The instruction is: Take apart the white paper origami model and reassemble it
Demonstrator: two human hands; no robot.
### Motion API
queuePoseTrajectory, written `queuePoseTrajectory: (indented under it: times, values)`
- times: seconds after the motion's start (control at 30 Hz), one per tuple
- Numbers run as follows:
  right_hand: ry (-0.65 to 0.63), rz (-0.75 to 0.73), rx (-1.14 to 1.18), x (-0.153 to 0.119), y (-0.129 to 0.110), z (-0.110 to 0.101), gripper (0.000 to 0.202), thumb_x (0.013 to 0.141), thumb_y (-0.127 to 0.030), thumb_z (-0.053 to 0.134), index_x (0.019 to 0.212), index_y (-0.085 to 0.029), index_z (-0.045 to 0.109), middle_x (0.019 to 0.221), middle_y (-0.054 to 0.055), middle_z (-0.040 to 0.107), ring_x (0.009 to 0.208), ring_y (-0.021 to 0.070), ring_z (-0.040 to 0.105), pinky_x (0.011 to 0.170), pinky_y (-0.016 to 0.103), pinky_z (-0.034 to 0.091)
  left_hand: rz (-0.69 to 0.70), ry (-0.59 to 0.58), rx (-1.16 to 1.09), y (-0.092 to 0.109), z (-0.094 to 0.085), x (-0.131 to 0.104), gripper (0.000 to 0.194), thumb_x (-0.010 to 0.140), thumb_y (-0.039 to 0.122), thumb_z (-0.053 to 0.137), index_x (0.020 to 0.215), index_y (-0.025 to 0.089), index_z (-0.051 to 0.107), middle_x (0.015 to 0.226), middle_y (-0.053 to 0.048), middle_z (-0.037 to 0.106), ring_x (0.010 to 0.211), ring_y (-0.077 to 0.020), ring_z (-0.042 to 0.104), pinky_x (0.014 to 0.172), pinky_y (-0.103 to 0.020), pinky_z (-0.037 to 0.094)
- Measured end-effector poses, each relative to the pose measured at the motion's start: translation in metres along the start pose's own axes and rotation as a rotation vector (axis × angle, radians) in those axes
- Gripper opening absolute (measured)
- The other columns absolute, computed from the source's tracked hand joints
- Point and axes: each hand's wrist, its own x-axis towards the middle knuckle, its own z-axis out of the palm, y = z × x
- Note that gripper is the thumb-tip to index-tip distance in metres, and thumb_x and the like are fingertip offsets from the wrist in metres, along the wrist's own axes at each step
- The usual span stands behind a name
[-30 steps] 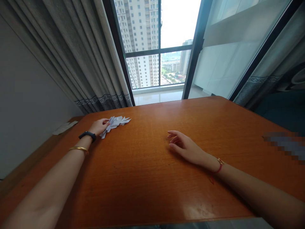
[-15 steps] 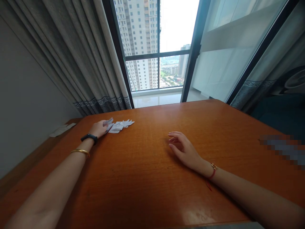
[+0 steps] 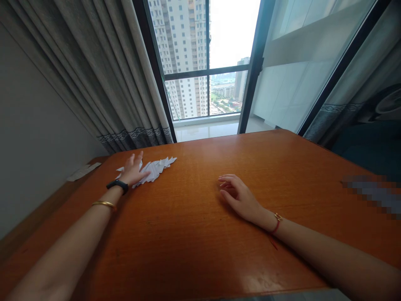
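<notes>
A spread of overlapping white paper pieces (image 3: 156, 169) lies on the brown wooden table (image 3: 188, 234), toward its far left. Over the left end of the papers is my left hand (image 3: 132, 170), open with fingers spread; it hides some of the pieces beneath. A black band and a gold bangle circle that wrist. My right hand (image 3: 239, 197) rests on the table near the middle, its fingers loosely curved and apart, holding nothing. Around the right wrist is a red cord bracelet (image 3: 277, 223).
Flat pale papers (image 3: 84, 171) lie on a ledge left of the table. Grey curtains (image 3: 125, 83) hang behind it, beside a large window (image 3: 208, 74). A blurred-out item (image 3: 372, 194) sits at the right edge. A fan (image 3: 390, 102) stands beyond.
My left hand has let go of the papers it held and opened its fingers. The pieces now fan out farther left and nearer to me. The right hand has barely shifted.
</notes>
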Motion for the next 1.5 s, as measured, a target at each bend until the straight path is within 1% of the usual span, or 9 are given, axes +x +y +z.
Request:
queuePoseTrajectory:
  times: [0.13,0.43,0.7,0.83,0.97,1.1,1.2,1.37,1.5]
  values:
    - [-0.002,0.028,-0.002,0.000,0.001,0.000,0.030,0.086,-0.013,0.052,0.114,-0.023,0.053,0.113,0.007,0.054,0.089,0.0160,0.060,0.085,0.038,0.053,0.104,-0.215,-0.035,0.018,0.016,-0.008,0.091,0.074,0.062,0.055,0.147,0.013,0.031,0.148,-0.016,0.038,0.136,-0.0322,0.036,0.110,-0.041,0.028]
    - [-0.010,0.056,-0.007,0.002,-0.002,-0.001,0.028,0.085,-0.014,0.052,0.112,-0.022,0.053,0.106,0.006,0.057,0.088,0.0165,0.060,0.084,0.038,0.053,0.137,-0.121,-0.172,0.037,-0.002,-0.007,0.081,0.060,0.019,0.065,0.138,0.016,0.046,0.138,-0.009,0.052,0.122,-0.0274,0.053,0.103,-0.031,0.040]
    - [0.010,0.064,0.002,0.000,-0.002,0.000,0.033,0.085,-0.014,0.052,0.116,-0.023,0.050,0.110,0.007,0.055,0.087,0.0164,0.062,0.082,0.037,0.055,-0.018,0.186,-0.385,0.022,-0.037,0.015,0.068,0.073,0.019,0.066,0.137,0.018,0.045,0.132,-0.008,0.055,0.113,-0.0247,0.057,0.096,-0.034,0.048]
    - [0.019,0.075,-0.005,0.000,-0.001,0.001,0.034,0.084,-0.014,0.053,0.117,-0.023,0.049,0.110,0.007,0.055,0.087,0.0162,0.062,0.080,0.036,0.055,-0.115,0.331,-0.427,0.011,-0.044,0.030,0.074,0.079,0.019,0.065,0.144,0.010,0.030,0.129,-0.011,0.054,0.105,-0.0190,0.057,0.093,-0.030,0.048]
    - [0.017,0.065,-0.006,0.000,0.000,0.001,0.035,0.084,-0.014,0.052,0.118,-0.022,0.049,0.110,0.007,0.055,0.087,0.0160,0.062,0.079,0.036,0.055,-0.124,0.488,-0.358,0.017,-0.044,0.022,0.083,0.081,0.026,0.065,0.148,0.016,0.019,0.126,-0.008,0.055,0.101,-0.0167,0.057,0.093,-0.029,0.046]
    - [0.013,0.062,-0.012,0.000,-0.001,0.001,0.034,0.084,-0.014,0.052,0.117,-0.022,0.049,0.108,0.007,0.056,0.087,0.0163,0.062,0.081,0.037,0.055,0.110,0.236,-0.140,0.029,-0.037,0.006,0.086,0.078,0.041,0.067,0.149,0.024,0.022,0.109,-0.003,0.065,0.091,-0.0180,0.063,0.086,-0.029,0.047]
    - [0.004,0.079,-0.016,0.000,-0.002,0.000,0.035,0.084,-0.015,0.053,0.118,-0.022,0.049,0.105,0.007,0.058,0.088,0.0171,0.062,0.081,0.038,0.055,0.221,-0.029,-0.044,0.031,-0.022,0.001,0.081,0.074,0.058,0.063,0.144,0.028,0.036,0.121,-0.004,0.063,0.110,-0.0245,0.059,0.096,-0.034,0.042]
    - [-0.003,0.118,-0.003,0.000,-0.002,0.001,0.036,0.085,-0.017,0.053,0.120,-0.022,0.047,0.100,0.006,0.060,0.088,0.0177,0.062,0.080,0.037,0.055,0.180,-0.181,0.001,0.028,0.006,0.002,0.081,0.073,0.070,0.052,0.139,0.025,0.046,0.147,-0.010,0.042,0.137,-0.0318,0.033,0.110,-0.041,0.025]
    - [-0.001,0.114,-0.002,-0.001,-0.001,0.001,0.037,0.084,-0.017,0.053,0.121,-0.022,0.047,0.105,0.007,0.060,0.090,0.0178,0.062,0.081,0.038,0.055,0.029,-0.216,0.042,0.025,0.017,0.007,0.085,0.075,0.075,0.043,0.141,0.022,0.044,0.143,-0.016,0.045,0.134,-0.0358,0.038,0.106,-0.047,0.030]
